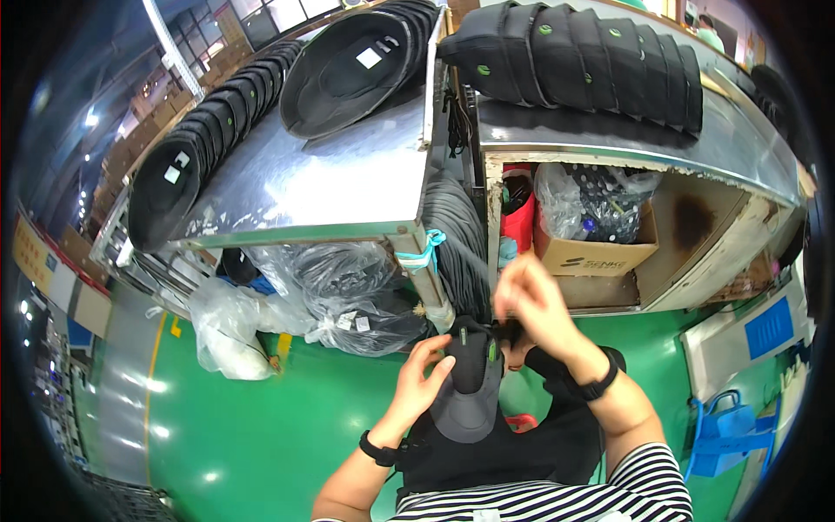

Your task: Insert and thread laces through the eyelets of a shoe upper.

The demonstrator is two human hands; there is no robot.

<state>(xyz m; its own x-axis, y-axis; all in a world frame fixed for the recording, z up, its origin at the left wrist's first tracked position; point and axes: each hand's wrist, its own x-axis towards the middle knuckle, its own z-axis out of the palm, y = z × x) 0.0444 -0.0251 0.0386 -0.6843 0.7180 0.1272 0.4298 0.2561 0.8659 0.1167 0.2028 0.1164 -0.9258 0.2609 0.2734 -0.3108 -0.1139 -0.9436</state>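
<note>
A black cap (470, 361) with a dark grey brim (465, 413) and a small green mark lies over my lap, brim toward me. My left hand (424, 374) holds its left edge, thumb on top and index finger by the crown. To the right of the cap and above it, my right hand (531, 300) is raised with its fingers curled together. Motion blurs the fingertips, so whatever they pinch, if anything, cannot be made out. Both wrists carry black bands.
Nested black caps (574, 56) lie along the right metal table (609, 135); more stacks (348, 70) cover the left metal table (348, 187). Under them are clear plastic bags (339, 287) and a cardboard box (600, 257). A blue stool (726, 431) stands at the right.
</note>
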